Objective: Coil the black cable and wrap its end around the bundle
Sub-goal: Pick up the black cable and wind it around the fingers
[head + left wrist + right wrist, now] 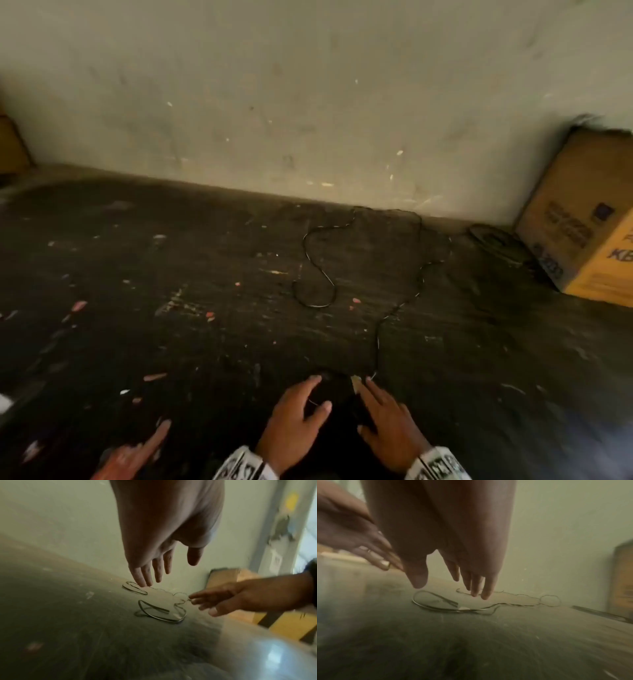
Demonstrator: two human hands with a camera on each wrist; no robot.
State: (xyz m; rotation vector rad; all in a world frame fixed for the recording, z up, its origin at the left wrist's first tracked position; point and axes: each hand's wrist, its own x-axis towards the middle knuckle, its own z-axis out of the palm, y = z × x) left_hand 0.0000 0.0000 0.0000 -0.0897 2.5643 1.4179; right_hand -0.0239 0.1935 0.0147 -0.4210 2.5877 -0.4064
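A thin black cable (418, 274) lies loose on the dark floor, winding from the wall back to my hands. Its near end forms a loop (161, 616) with a small pale tag (464, 607) on it. My left hand (301, 401) hovers over the left side of that loop with its fingers (147, 574) straight and pointing down. My right hand (383, 411) reaches in from the right, fingers (477, 585) extended just above the cable (513, 603). Neither hand grips anything. In the left wrist view the right hand (223, 599) is spread beside the loop.
A yellow-brown cardboard box (582, 219) leans on the wall at the right, with a second dark coil (496, 240) beside it. Small scraps litter the floor (171, 308). Another hand with a pointing finger (150, 442) shows at the bottom left.
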